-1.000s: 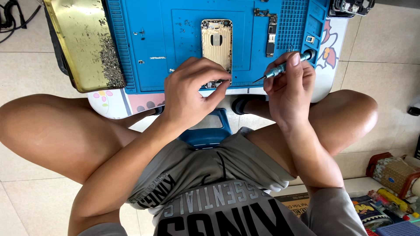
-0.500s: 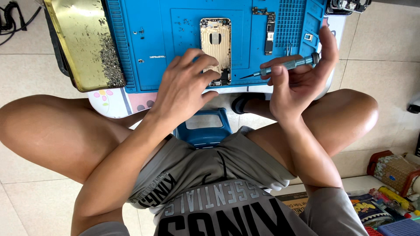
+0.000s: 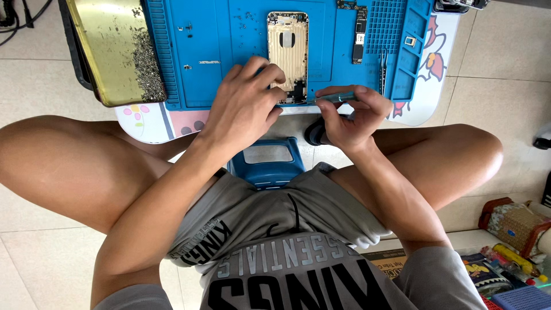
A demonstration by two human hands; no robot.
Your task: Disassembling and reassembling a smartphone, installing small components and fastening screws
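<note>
The gold phone shell [image 3: 287,54] lies face-open and flat in the middle of the blue mat [image 3: 206,34], its lower end toward the person. It looks thin, light and stiff, a bare metal back with small parts left at the bottom edge, so I would judge it easy to scratch or bend at the cut-outs and best steadied by its long side edges or by pressing down near the lower corner. The left hand [image 3: 244,106] rests just there, at the shell's lower left corner, fingers curled and pressing down on shell and mat; whether its grip closes on anything I cannot tell. Just right of the shell's bottom edge the right hand [image 3: 350,117] has its grip closed on a slim teal screwdriver [image 3: 338,98], held nearly level with the tip pointing toward the shell's lower end. Further right of the shell lie a narrow dark circuit board [image 3: 359,34] and a pair of tweezers [image 3: 383,72] beside the mat's ridged compartments. Well to the left of the shell a gold metal tray [image 3: 106,46] holds a heap of tiny screws [image 3: 146,72]. The mat sits on a low white desk [image 3: 427,86], and below the shell, between the person's knees, is a blue stool [image 3: 267,161].
</note>
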